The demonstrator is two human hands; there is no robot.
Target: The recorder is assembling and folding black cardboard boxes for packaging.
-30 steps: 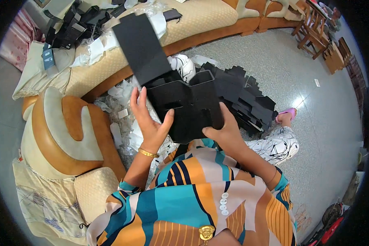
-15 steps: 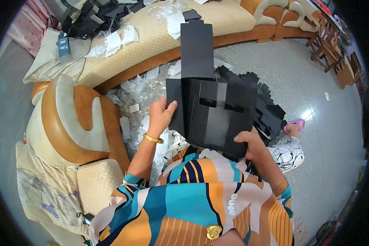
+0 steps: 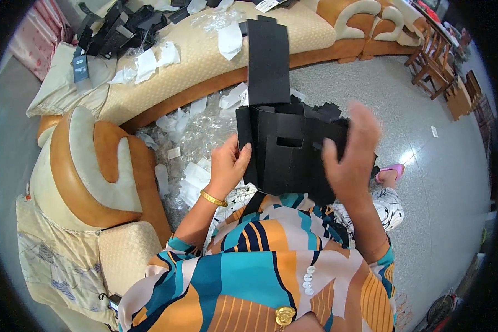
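A black cardboard box [image 3: 279, 166] lies partly unfolded above my lap, its long flap [image 3: 269, 63] pointing away from me. A small rectangular slot shows in its middle panel. My left hand [image 3: 227, 166] grips the narrow left side panel, thumb on top and fingers behind. At the box's right side my right hand [image 3: 351, 157] is raised, thumb and fingers apart and slightly blurred. It looks free of the cardboard, though the thumb comes close to the right panel. Behind the box and right hand, more black cardboard [image 3: 329, 110] is partly hidden.
A long cream sofa [image 3: 205, 66] curves across the back, with black boxes [image 3: 119, 30] and white paper [image 3: 229, 41] on it. An armrest [image 3: 88, 171] stands at left. Clear plastic [image 3: 196, 135] litters the floor beside me. Wooden chairs [image 3: 431, 63] stand far right.
My right hand has let go of the box's lower right corner and risen. My left hand and the box's left panel have shifted slightly right, and the panel now looks narrower.
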